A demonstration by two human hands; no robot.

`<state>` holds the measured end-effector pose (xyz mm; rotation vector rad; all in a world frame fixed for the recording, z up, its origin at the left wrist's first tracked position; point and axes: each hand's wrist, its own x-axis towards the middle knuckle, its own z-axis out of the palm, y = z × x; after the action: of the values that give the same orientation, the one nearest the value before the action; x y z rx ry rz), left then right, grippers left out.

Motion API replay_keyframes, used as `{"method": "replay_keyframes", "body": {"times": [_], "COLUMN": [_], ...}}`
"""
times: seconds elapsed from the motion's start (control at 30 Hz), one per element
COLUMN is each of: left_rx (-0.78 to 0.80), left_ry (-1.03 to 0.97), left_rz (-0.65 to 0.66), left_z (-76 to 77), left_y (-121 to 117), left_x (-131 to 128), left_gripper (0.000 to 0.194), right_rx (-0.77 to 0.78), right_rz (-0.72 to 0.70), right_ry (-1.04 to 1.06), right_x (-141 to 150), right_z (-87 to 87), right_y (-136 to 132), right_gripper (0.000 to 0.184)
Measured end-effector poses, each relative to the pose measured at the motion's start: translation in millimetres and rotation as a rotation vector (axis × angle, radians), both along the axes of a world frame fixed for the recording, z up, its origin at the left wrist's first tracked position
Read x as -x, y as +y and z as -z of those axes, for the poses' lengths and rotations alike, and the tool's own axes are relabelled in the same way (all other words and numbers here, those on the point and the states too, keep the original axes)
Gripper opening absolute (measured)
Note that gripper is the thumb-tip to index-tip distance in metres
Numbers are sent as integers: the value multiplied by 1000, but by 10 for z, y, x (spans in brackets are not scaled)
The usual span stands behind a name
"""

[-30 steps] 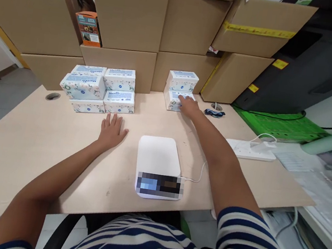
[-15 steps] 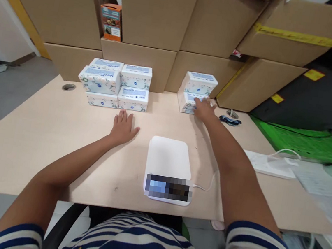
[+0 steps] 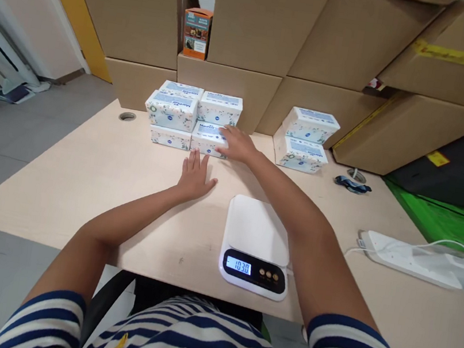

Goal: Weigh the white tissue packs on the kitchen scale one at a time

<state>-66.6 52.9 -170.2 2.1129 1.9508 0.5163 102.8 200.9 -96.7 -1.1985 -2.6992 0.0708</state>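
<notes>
My right hand (image 3: 239,144) reaches across to the left group of packs. Its fingers and thumb close round the right end of the lower front tissue pack (image 3: 205,138), which still rests on the table. My left hand (image 3: 195,177) lies flat on the tabletop, fingers spread, just in front of that group and holding nothing. Beside the gripped pack, another floral tissue pack (image 3: 170,111) sits on top of a lower one. Nearer my body, a white kitchen scale (image 3: 258,230) bears nothing, and its display reads 103.0.
To the right stands a stack of tissue packs (image 3: 303,154). Cardboard boxes (image 3: 263,22) form a wall along the back, with a small orange box (image 3: 196,34) among them. A dark blue cloth band (image 3: 352,185) and a white power strip (image 3: 413,259) lie on the right.
My right hand has left the right stack and moved left to the lower front pack of the left group. My left hand stays flat on the table. The camera view has turned slightly.
</notes>
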Motion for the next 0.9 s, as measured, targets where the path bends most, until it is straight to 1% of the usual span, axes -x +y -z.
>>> {"method": "replay_keyframes", "body": {"times": [0.07,0.13,0.2,0.27,0.43,0.53,0.57,0.6,0.63,0.7,0.73,0.77,0.83,0.9], "left_rx": [-15,-32,-61,-94,-155,-177,-170,-158,-147,-145,-149,-153,-161,-170], "left_ry": [-4,-14,-34,-71,-207,-308,-336,-355,-364,-355,-346,-342,-346,-346], "left_rz": [3,4,4,0,-36,23,52,78,99,129,142,157,194,236], "left_z": [11,29,45,54,61,73,77,82,86,94,98,103,113,121], "left_y": [-5,0,9,19,48,71,81,91,102,127,142,156,185,207], "left_x": [2,10,21,33,71,99,108,118,127,145,153,159,168,171], "left_gripper": [103,104,106,110,131,139,140,141,141,142,142,143,145,149], "right_rx": [34,58,71,77,86,82,80,84,99,161,199,227,227,188], "right_rz": [-11,-27,-42,-59,-111,-128,-122,-109,-86,-32,-12,-1,2,7], "right_ry": [-23,-37,-38,-33,-13,8,12,6,-14,-78,-110,-133,-143,-117], "right_x": [123,115,1,-174,-623,-756,-759,-739,-702,-602,-559,-536,-578,-756], "right_z": [40,78,109,131,128,81,59,36,11,-46,-81,-122,-233,-380], "right_y": [48,44,-24,-146,-500,-592,-595,-588,-575,-546,-537,-534,-560,-644], "right_gripper": [92,98,96,90,83,76,78,85,96,121,129,134,136,138]}}
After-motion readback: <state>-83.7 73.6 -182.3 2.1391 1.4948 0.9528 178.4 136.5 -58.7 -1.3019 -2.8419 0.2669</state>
